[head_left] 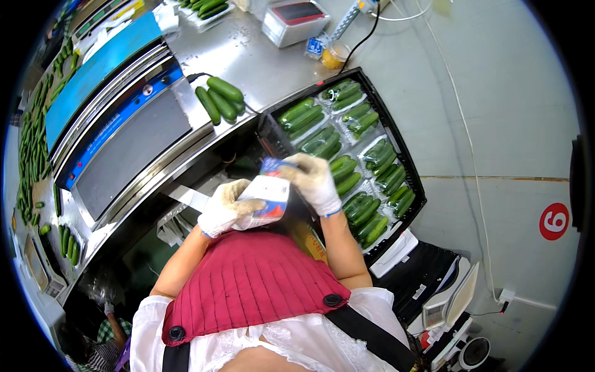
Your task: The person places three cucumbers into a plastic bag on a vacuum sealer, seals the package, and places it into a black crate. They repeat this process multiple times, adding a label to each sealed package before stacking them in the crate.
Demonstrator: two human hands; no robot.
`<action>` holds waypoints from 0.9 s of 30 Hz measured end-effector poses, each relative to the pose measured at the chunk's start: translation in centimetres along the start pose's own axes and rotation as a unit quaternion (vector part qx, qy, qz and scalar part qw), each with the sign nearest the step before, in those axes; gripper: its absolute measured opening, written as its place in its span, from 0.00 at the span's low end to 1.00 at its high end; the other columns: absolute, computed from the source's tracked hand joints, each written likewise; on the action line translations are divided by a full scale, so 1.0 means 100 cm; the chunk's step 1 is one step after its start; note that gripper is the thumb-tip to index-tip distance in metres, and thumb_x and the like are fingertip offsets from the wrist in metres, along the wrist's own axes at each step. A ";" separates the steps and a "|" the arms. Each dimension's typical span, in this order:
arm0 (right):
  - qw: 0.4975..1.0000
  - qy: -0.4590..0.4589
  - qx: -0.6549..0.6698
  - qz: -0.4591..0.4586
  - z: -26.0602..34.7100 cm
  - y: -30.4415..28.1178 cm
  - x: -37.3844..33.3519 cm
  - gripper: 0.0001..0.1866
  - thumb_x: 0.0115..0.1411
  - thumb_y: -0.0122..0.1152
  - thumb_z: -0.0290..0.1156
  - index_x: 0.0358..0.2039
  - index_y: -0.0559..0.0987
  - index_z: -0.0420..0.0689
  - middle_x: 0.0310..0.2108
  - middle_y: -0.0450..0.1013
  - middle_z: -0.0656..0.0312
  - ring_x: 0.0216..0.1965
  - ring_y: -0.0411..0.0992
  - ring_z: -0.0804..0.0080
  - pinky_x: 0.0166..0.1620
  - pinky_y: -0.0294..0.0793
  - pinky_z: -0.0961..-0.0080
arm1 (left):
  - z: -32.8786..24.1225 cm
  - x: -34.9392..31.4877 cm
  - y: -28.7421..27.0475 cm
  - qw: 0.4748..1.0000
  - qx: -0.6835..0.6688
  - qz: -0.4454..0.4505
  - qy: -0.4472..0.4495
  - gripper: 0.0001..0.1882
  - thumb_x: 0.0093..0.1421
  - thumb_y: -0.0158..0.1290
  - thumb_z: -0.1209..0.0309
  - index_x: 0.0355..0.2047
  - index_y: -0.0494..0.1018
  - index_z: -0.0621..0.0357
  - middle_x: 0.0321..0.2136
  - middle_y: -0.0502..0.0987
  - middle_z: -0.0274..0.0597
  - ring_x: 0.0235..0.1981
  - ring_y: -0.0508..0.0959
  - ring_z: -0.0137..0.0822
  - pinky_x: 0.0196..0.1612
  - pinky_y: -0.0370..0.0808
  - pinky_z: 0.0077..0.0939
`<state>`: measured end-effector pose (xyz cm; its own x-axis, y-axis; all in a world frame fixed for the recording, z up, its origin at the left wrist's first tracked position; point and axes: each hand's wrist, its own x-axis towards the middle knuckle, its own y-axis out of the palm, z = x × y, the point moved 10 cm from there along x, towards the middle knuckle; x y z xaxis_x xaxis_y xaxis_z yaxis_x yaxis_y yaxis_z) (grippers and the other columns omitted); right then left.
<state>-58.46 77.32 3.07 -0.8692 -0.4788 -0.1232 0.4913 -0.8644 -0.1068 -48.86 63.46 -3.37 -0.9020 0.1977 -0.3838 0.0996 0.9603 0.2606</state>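
In front of my apron I hold a small white pack with blue and red print (273, 193); its exact kind I cannot tell. My left hand (228, 208), in a white knit glove, is closed around its lower left side. My right hand (315, 181), gloved the same way, has its fingers closed on the blue upper edge. Just beyond my right hand, a black crate (406, 162) holds several clear-wrapped packs of cucumbers (378, 155). Loose cucumbers (222, 100) lie on the steel counter (214, 56), apart from both hands.
A wrapping machine (133, 133) with a grey plate and blue panel stands on the counter at left. Many cucumbers (31, 155) lie beyond it. At the back are a white plastic box (294, 25) and a yellow-filled jar (335, 56). Another person (93, 347) is at lower left.
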 end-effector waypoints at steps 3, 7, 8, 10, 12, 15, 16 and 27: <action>0.954 0.096 0.185 -0.216 -0.031 -0.094 0.011 0.09 0.58 0.66 0.27 0.38 0.79 0.38 0.30 0.79 0.58 0.27 0.75 0.76 0.28 0.76 0.80 | -0.002 0.004 0.003 1.000 0.006 -0.011 0.018 0.14 0.53 0.63 0.71 0.38 0.77 0.66 0.31 0.77 0.34 0.30 0.73 0.23 0.35 0.72 0.21; 0.937 0.070 0.171 -0.295 -0.095 -0.166 0.069 0.10 0.56 0.67 0.28 0.36 0.78 0.38 0.28 0.77 0.63 0.20 0.73 0.80 0.20 0.69 0.85 | -0.006 0.009 -0.002 0.975 0.197 -0.032 0.092 0.05 0.49 0.59 0.75 0.27 0.75 0.63 0.30 0.77 0.35 0.30 0.72 0.24 0.33 0.71 0.22; 0.946 0.050 0.139 -0.288 -0.102 -0.161 0.084 0.10 0.56 0.68 0.28 0.35 0.78 0.39 0.27 0.77 0.64 0.20 0.71 0.81 0.20 0.68 0.83 | -0.024 0.009 0.007 0.962 0.216 -0.052 0.161 0.05 0.49 0.59 0.75 0.25 0.74 0.62 0.30 0.76 0.36 0.29 0.72 0.25 0.34 0.70 0.22; 0.961 0.048 0.084 -0.260 -0.113 -0.143 0.108 0.09 0.55 0.68 0.29 0.33 0.79 0.39 0.24 0.76 0.65 0.18 0.68 0.81 0.21 0.66 0.81 | -0.040 0.007 0.016 0.950 0.248 -0.072 0.176 0.05 0.49 0.58 0.76 0.24 0.72 0.62 0.31 0.76 0.36 0.31 0.72 0.26 0.36 0.71 0.22; 0.968 0.045 0.032 -0.246 -0.120 -0.129 0.124 0.09 0.54 0.69 0.31 0.29 0.79 0.39 0.20 0.74 0.65 0.17 0.67 0.80 0.21 0.65 0.78 | -0.026 0.006 0.013 0.957 0.272 -0.071 0.073 0.05 0.50 0.57 0.77 0.25 0.70 0.62 0.33 0.76 0.37 0.33 0.72 0.26 0.38 0.71 0.22; 0.901 0.024 -0.307 -0.305 -0.113 -0.139 0.123 0.15 0.52 0.71 0.38 0.29 0.77 0.40 0.23 0.76 0.55 0.23 0.74 0.58 0.31 0.73 0.63 | -0.021 0.002 0.010 0.988 0.112 -0.085 0.066 0.07 0.50 0.54 0.79 0.31 0.71 0.62 0.38 0.76 0.38 0.38 0.73 0.27 0.42 0.71 0.21; 0.905 0.050 -0.300 -0.299 -0.115 -0.136 0.121 0.15 0.52 0.70 0.37 0.33 0.78 0.41 0.27 0.77 0.53 0.28 0.75 0.55 0.35 0.73 0.62 | -0.031 -0.001 0.011 0.987 0.090 -0.092 0.098 0.12 0.50 0.51 0.82 0.37 0.71 0.64 0.40 0.77 0.37 0.40 0.73 0.27 0.44 0.72 0.23; 0.751 -0.059 -0.621 -0.218 -0.088 -0.097 0.106 0.24 0.53 0.61 0.32 0.52 0.74 0.43 0.59 0.64 0.49 0.63 0.57 0.47 0.65 0.54 0.52 | -0.053 0.000 0.012 0.954 0.264 -0.061 0.127 0.19 0.37 0.59 0.84 0.34 0.76 0.60 0.34 0.76 0.43 0.36 0.78 0.42 0.41 0.75 0.29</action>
<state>-71.98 81.94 -5.93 -0.9253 -0.2660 0.2703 -0.2315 -0.1681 -0.9582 -50.91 63.60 1.62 -0.9863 0.0886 -0.1391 0.1249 0.9519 -0.2797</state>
